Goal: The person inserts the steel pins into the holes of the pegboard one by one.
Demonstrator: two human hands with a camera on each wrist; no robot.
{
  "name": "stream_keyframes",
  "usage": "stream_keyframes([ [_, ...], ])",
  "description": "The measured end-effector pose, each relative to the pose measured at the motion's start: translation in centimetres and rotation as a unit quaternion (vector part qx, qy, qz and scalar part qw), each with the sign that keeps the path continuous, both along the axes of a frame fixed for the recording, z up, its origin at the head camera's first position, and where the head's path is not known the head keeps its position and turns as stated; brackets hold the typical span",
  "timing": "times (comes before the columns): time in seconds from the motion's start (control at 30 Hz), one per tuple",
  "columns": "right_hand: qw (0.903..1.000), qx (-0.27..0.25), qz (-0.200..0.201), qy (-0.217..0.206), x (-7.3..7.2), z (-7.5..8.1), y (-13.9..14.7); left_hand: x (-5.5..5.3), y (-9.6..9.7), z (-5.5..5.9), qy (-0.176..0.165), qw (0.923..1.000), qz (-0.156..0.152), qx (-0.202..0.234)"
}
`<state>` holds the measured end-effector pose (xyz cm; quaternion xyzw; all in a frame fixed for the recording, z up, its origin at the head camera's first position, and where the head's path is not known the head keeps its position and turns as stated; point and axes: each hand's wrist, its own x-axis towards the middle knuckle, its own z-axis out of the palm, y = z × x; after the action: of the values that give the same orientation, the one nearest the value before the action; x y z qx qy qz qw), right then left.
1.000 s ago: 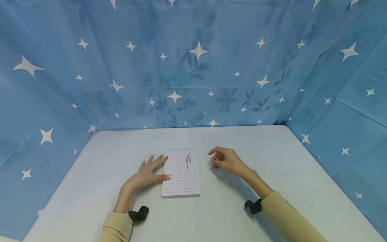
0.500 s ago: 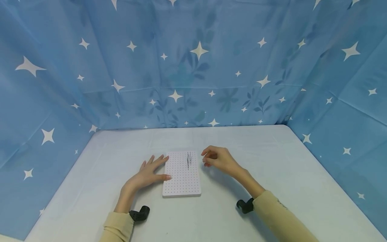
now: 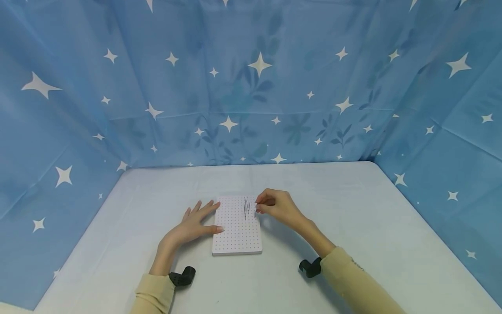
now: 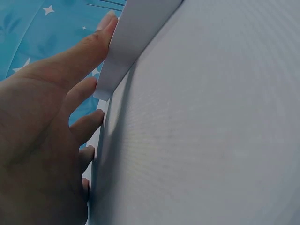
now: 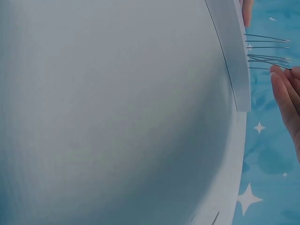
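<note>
A white pegboard (image 3: 237, 237) with rows of small holes lies flat on the table. Several thin dark needles (image 5: 268, 47) stand up from it toward its far right part. My left hand (image 3: 192, 226) rests at the board's left edge, fingers spread, with thumb and forefinger touching its side and top. Between the thumb and forefinger of my right hand (image 3: 279, 207) is another needle (image 5: 284, 67), pinched over the board's right edge, close beside the standing ones. In the left wrist view the board's side wall (image 4: 126, 42) shows against the thumb.
A white cloth covers the table (image 3: 333, 209). A blue curtain (image 3: 176, 87) with white stars closes off the back and sides. One short dark line (image 5: 215, 218) lies on the tabletop in the right wrist view. Black cameras (image 3: 310, 267) sit on both wrists.
My right hand has moved left from the bare table to the board's right edge, still pinching the needle. My left hand has stayed at the board's left side.
</note>
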<state>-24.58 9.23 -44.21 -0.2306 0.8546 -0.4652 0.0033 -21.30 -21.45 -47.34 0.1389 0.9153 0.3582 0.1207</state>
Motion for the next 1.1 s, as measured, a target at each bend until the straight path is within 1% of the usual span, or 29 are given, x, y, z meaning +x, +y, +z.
stream_keyframes([
  [0.27,0.9997,-0.019,0.015,0.01,-0.1,-0.3,-0.6,0.2,0.1,0.2,0.003,1.0,-0.004,0.002],
  [0.53,0.9996,-0.024,0.01,0.011,-0.2,-0.7,-0.8,0.1,0.0,0.2,0.001,1.0,-0.006,0.003],
  [0.7,0.9997,-0.015,0.008,0.016,-0.3,-0.6,-1.1,0.2,0.1,0.3,-0.001,1.0,-0.005,0.003],
  [0.87,1.0,0.005,0.005,0.007,-0.3,-0.8,-1.3,0.1,0.2,0.3,-0.004,1.0,-0.005,0.005],
  [1.1,0.9997,0.017,0.004,0.016,-0.1,-0.8,-1.7,0.1,0.1,0.3,-0.004,1.0,-0.001,0.007],
])
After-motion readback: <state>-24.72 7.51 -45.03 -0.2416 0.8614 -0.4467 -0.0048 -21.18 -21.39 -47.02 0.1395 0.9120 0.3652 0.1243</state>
